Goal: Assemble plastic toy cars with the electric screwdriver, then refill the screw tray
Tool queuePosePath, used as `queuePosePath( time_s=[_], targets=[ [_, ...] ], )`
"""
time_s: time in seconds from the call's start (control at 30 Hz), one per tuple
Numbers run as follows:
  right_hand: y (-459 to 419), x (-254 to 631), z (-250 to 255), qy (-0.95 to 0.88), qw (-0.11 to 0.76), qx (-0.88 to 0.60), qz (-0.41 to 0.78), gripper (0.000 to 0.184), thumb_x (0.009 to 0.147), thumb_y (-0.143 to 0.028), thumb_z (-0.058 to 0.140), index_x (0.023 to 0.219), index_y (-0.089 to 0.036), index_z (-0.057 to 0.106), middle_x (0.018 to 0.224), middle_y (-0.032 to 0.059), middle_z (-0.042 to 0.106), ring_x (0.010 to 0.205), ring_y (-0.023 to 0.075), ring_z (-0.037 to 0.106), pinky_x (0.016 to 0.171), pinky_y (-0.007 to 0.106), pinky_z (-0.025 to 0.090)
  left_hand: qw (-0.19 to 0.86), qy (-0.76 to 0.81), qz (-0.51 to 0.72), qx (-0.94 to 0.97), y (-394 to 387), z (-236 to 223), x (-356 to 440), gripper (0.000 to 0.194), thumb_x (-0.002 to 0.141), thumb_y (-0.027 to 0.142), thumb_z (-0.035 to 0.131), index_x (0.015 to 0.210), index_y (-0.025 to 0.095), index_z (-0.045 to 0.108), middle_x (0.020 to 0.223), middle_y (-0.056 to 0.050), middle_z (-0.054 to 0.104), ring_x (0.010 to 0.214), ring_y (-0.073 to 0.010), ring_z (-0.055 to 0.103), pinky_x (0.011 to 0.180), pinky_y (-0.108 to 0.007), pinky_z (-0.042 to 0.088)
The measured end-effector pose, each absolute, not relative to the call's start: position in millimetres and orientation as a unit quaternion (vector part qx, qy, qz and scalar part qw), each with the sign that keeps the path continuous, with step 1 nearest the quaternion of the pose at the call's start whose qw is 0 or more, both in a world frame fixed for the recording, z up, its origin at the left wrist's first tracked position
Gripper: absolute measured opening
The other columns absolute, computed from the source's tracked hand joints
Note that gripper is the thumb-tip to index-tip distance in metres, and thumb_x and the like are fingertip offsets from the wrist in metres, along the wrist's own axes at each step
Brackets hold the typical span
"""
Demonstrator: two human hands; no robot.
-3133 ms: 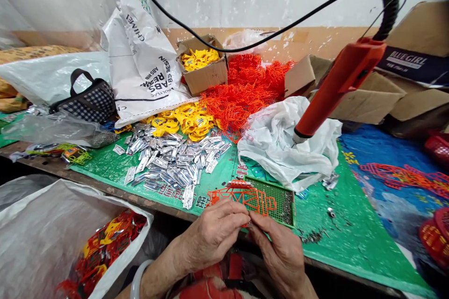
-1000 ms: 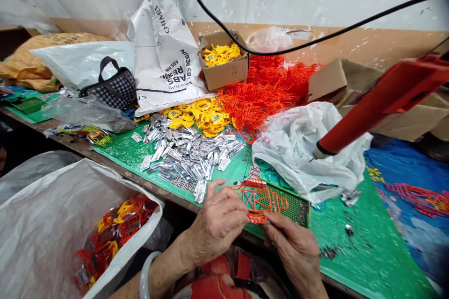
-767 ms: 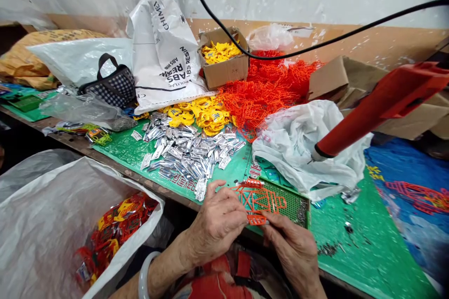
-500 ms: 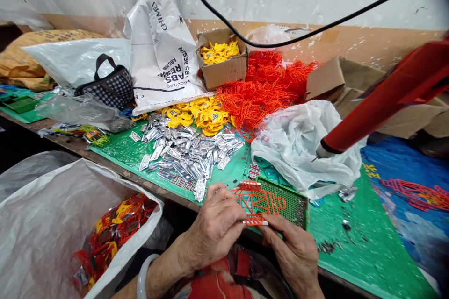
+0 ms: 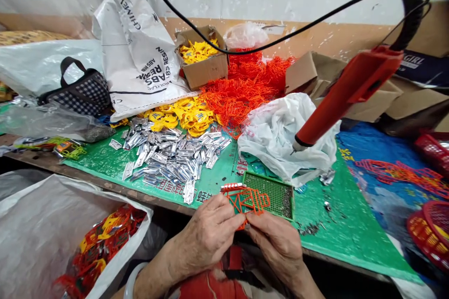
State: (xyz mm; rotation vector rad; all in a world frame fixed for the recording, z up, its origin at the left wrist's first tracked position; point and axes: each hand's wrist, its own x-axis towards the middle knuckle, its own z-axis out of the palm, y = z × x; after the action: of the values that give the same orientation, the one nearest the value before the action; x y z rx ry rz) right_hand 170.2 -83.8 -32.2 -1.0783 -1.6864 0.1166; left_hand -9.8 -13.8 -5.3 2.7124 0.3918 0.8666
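Frame of thin orange openwork plastic (image 5: pixel 248 200) is at your fingertips, its near edge between your two hands and the rest reaching out beyond them. Your left hand (image 5: pixel 206 229) is curled nearly closed, thumb and forefinger pinching that near edge; your right hand (image 5: pixel 277 243) meets it there in a similar pinch, other fingers folded in. Whether some small piece is tucked between the tips, you cannot tell, as the fingers cover it. Expect the frame to feel very light, springy rather than limp, its slim bars likely to bend or snap if squeezed hard in the middle. Take it by the solid-looking outer rails near the corners, and keep pressure off the open cross-bars. The shiny silver-and-red strip (image 5: pixel 233 187) along its far side, just past your left fingers, may be slick, so treat that side as a poor grip. Just beyond your right fingers lies the shallow green plastic grid tray (image 5: pixel 259 182), with tiny dark metal bits (image 5: pixel 286 201) at its right end; a bar could snag on the mesh. Farther out past your left hand spread the flat silvery plates (image 5: pixel 175 154), and beyond your right hand the red cylindrical power driver (image 5: pixel 343 98) hangs tip-down over the crumpled white plastic bag (image 5: pixel 277 119).
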Motion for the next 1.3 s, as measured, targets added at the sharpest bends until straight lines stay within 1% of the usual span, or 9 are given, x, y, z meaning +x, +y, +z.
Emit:
queuePosePath(
  time_s=[0.2,0.43,0.63,0.73,0.8,0.9,1.07,1.2,1.3],
  targets=[
    [-85,171,-35,-0.709,0.553,-0.433,0.063,0.020,0.089,-0.008,0.060,0.107,-0.017,0.063,0.073,0.0055,0.072,0.060,0.0150,0.066,0.056,0.025,0.054,0.115,0.114,0.302,0.939,-15,-4,-9,0.031,0.087,0.002,0.048,0.116,0.005,0.058,0.076,-0.007,0.059,0.078,-0.0206,0.050,0.068,-0.033,0.049],
    [-88,171,-39,-0.714,0.559,-0.419,0.054,0.023,0.086,-0.002,0.060,0.104,-0.016,0.064,0.073,0.0059,0.072,0.061,0.0151,0.066,0.058,0.027,0.055,0.086,0.119,0.291,0.945,-20,-1,-8,0.026,0.093,0.007,0.044,0.113,0.004,0.060,0.074,-0.007,0.060,0.077,-0.0209,0.050,0.069,-0.034,0.051],
    [-85,173,-34,-0.709,0.547,-0.445,0.014,0.020,0.092,-0.013,0.057,0.109,-0.021,0.064,0.074,0.0033,0.075,0.062,0.0146,0.070,0.061,0.025,0.056,0.086,0.130,0.288,0.945,-19,0,-8,0.027,0.096,0.011,0.041,0.114,0.006,0.060,0.070,-0.005,0.062,0.076,-0.0204,0.055,0.067,-0.033,0.051],
    [-82,174,-30,-0.722,0.520,-0.456,0.021,0.012,0.095,-0.021,0.056,0.102,-0.020,0.066,0.069,0.0015,0.073,0.055,0.0130,0.067,0.056,0.024,0.052,0.103,0.120,0.302,0.940,-16,1,-9,0.025,0.095,0.009,0.043,0.112,0.007,0.061,0.067,-0.004,0.061,0.072,-0.0195,0.054,0.063,-0.031,0.049],
    [-80,172,-26,-0.723,0.514,-0.460,0.042,0.012,0.096,-0.024,0.056,0.094,-0.019,0.067,0.062,-0.0003,0.069,0.050,0.0118,0.062,0.052,0.024,0.047,0.134,0.117,0.315,0.932,-14,2,-10,0.024,0.092,0.006,0.046,0.108,0.009,0.062,0.065,-0.003,0.058,0.068,-0.0181,0.051,0.059,-0.029,0.047],
    [-78,167,-21,-0.710,0.517,-0.470,0.088,0.020,0.096,-0.030,0.055,0.084,-0.019,0.066,0.057,-0.0018,0.064,0.049,0.0107,0.057,0.052,0.023,0.043,0.211,0.145,0.309,0.916,-13,6,-13,0.026,0.089,0.001,0.046,0.102,0.014,0.064,0.071,-0.004,0.060,0.070,-0.0169,0.053,0.064,-0.027,0.047],
    [-75,158,-21,-0.658,0.564,-0.459,0.193,0.017,0.091,-0.033,0.062,0.086,-0.018,0.069,0.061,-0.0016,0.066,0.051,0.0091,0.057,0.052,0.020,0.042,0.418,0.236,0.221,0.849,-13,17,-20,0.020,0.090,0.012,0.050,0.090,0.021,0.068,0.078,-0.001,0.064,0.074,-0.0141,0.059,0.066,-0.019,0.047],
    [-76,151,-27,-0.595,0.576,-0.466,0.311,0.014,0.084,-0.032,0.071,0.082,-0.017,0.071,0.055,-0.0047,0.059,0.046,0.0070,0.049,0.046,0.018,0.038,0.564,0.295,0.135,0.759,-12,21,-20,0.019,0.086,0.019,0.055,0.090,0.022,0.074,0.082,-0.002,0.066,0.079,-0.0165,0.059,0.073,-0.023,0.048],
    [-78,151,-29,-0.566,0.572,-0.471,0.361,0.012,0.081,-0.030,0.074,0.083,-0.018,0.072,0.056,-0.0048,0.059,0.047,0.0073,0.050,0.047,0.018,0.040,0.650,0.321,0.136,0.676,-10,15,-19,0.023,0.082,0.021,0.059,0.096,0.021,0.077,0.086,-0.003,0.067,0.086,-0.0186,0.059,0.080,-0.028,0.047]
  ],
)
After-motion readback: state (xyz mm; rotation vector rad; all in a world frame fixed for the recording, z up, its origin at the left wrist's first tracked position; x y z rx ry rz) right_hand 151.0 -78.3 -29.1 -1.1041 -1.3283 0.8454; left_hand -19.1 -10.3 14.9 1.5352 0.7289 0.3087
